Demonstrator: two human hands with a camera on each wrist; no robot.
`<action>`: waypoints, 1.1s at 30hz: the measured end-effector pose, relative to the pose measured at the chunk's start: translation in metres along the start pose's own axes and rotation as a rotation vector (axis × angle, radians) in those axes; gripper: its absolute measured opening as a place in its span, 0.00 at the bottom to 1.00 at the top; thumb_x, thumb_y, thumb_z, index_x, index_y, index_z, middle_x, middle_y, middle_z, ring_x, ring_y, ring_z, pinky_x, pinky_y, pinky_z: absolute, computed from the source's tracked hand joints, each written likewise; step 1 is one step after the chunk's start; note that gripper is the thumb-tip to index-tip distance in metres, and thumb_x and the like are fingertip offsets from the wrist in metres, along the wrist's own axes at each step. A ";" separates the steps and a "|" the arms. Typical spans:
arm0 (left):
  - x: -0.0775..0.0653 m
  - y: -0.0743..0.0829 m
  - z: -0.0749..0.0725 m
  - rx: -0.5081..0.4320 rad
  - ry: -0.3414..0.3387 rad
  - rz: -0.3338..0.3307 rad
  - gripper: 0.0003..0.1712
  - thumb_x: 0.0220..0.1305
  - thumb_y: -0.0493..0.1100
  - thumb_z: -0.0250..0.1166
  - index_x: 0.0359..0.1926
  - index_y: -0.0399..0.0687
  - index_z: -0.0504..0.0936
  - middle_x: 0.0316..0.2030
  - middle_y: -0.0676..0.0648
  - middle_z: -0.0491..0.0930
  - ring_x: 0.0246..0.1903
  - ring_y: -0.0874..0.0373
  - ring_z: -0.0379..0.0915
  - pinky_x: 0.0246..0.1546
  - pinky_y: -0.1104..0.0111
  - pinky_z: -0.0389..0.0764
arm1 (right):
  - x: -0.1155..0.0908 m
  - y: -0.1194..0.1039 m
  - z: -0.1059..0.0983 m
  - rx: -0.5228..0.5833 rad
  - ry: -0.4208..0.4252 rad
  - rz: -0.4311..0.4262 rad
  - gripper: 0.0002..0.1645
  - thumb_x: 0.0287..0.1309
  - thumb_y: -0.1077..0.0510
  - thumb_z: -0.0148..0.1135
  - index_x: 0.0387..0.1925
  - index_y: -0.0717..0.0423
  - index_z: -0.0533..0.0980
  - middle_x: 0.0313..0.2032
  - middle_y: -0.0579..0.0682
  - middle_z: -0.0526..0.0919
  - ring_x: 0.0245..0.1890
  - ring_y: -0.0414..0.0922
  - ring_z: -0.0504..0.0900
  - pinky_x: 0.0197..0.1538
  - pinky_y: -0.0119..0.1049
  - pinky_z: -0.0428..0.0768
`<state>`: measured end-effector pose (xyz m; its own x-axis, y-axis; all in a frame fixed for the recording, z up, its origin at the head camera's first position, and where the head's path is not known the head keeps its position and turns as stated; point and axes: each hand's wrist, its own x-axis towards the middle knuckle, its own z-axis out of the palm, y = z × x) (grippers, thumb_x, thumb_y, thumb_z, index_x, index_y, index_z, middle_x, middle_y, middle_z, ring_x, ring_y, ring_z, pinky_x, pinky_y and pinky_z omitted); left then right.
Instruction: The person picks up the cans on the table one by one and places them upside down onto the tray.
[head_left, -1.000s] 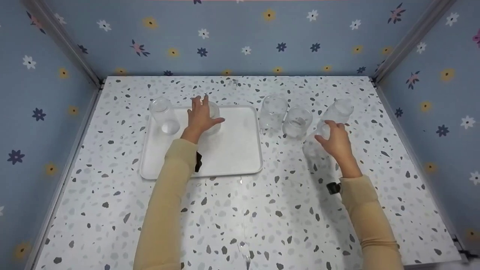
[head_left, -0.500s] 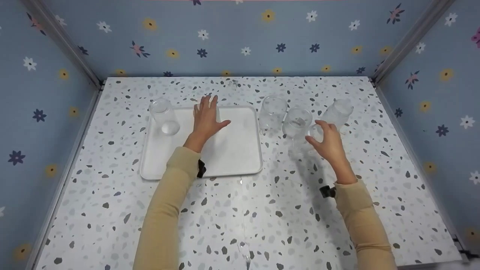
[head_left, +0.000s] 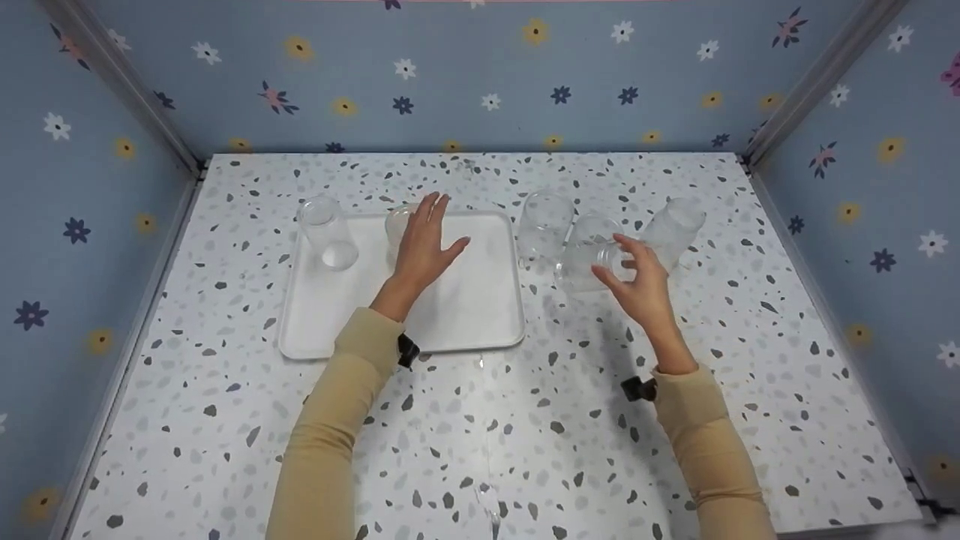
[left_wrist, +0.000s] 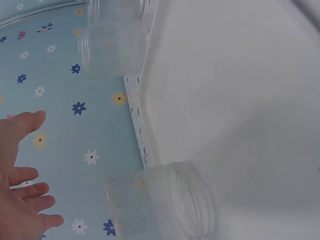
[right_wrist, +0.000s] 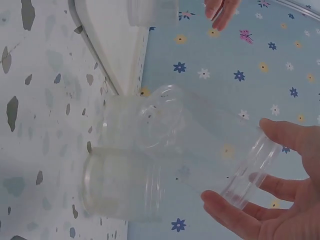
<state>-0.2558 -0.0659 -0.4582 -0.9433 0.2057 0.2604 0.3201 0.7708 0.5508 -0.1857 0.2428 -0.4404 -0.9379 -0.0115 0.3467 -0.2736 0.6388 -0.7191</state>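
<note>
My right hand grips a clear plastic jar by its ribbed neck. In the right wrist view the fingers and thumb pinch around that neck, and the jar's base points toward the tray side. My left hand is above the white tray, fingers extended and thumb spread. It partly hides a clear jar standing on the tray; the left wrist view shows a gap between the hand and this jar. A taller clear jar stands on the tray's left side.
Right of the tray stand more clear jars: one at its edge, another jar partly behind the held one, and a third jar farther right. Floral panels enclose the speckled table on the back and sides.
My right hand has moved left with the jar, away from the rightmost jar. My left hand has shifted right, off the jar on the tray, which shows more now.
</note>
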 end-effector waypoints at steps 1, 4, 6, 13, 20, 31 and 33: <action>-0.002 0.001 0.001 -0.022 0.004 0.003 0.40 0.57 0.49 0.61 0.64 0.37 0.55 0.62 0.40 0.53 0.63 0.50 0.47 0.62 0.60 0.47 | 0.000 0.000 0.002 0.022 0.008 -0.008 0.31 0.48 0.59 0.65 0.54 0.64 0.67 0.49 0.64 0.71 0.43 0.57 0.73 0.46 0.48 0.72; -0.007 0.003 0.003 -0.104 0.013 0.001 0.38 0.58 0.50 0.60 0.63 0.37 0.56 0.62 0.40 0.55 0.63 0.51 0.48 0.62 0.65 0.49 | 0.001 -0.002 0.009 0.109 0.018 -0.012 0.31 0.48 0.59 0.65 0.54 0.63 0.68 0.49 0.62 0.71 0.43 0.56 0.74 0.41 0.47 0.75; -0.009 0.005 0.005 -0.172 0.018 -0.006 0.37 0.58 0.51 0.59 0.63 0.36 0.58 0.61 0.40 0.57 0.62 0.52 0.49 0.61 0.67 0.51 | 0.001 -0.003 0.012 0.166 0.020 -0.008 0.31 0.48 0.59 0.65 0.55 0.62 0.68 0.50 0.62 0.71 0.43 0.56 0.75 0.38 0.47 0.77; -0.018 0.011 0.015 -0.371 0.082 0.004 0.32 0.59 0.49 0.59 0.59 0.33 0.63 0.56 0.39 0.63 0.58 0.52 0.57 0.59 0.70 0.55 | -0.005 -0.025 0.015 0.284 0.018 0.000 0.30 0.49 0.65 0.63 0.55 0.66 0.66 0.49 0.64 0.70 0.44 0.59 0.74 0.37 0.45 0.77; -0.026 0.015 0.030 -0.522 0.097 -0.030 0.29 0.61 0.49 0.57 0.58 0.36 0.67 0.54 0.41 0.67 0.53 0.53 0.62 0.46 0.63 0.70 | -0.009 -0.031 0.024 0.350 -0.012 0.002 0.29 0.51 0.67 0.61 0.56 0.68 0.64 0.51 0.65 0.68 0.45 0.61 0.72 0.39 0.36 0.77; -0.033 0.021 0.045 -0.656 0.055 -0.040 0.25 0.63 0.48 0.54 0.57 0.40 0.68 0.54 0.42 0.68 0.51 0.54 0.66 0.42 0.64 0.73 | -0.012 -0.026 0.038 0.458 -0.051 0.063 0.29 0.54 0.65 0.58 0.57 0.69 0.62 0.54 0.63 0.66 0.50 0.62 0.68 0.46 0.43 0.73; -0.034 0.022 0.048 -0.675 0.030 -0.038 0.26 0.63 0.48 0.54 0.58 0.41 0.67 0.55 0.43 0.67 0.52 0.55 0.65 0.42 0.64 0.73 | -0.012 -0.024 0.041 0.504 -0.058 0.066 0.28 0.54 0.67 0.57 0.57 0.69 0.62 0.53 0.63 0.65 0.49 0.63 0.67 0.42 0.37 0.76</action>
<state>-0.2209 -0.0270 -0.4929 -0.9554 0.1617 0.2471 0.2800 0.2296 0.9321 -0.1769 0.1956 -0.4520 -0.9631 -0.0357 0.2668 -0.2686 0.1892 -0.9445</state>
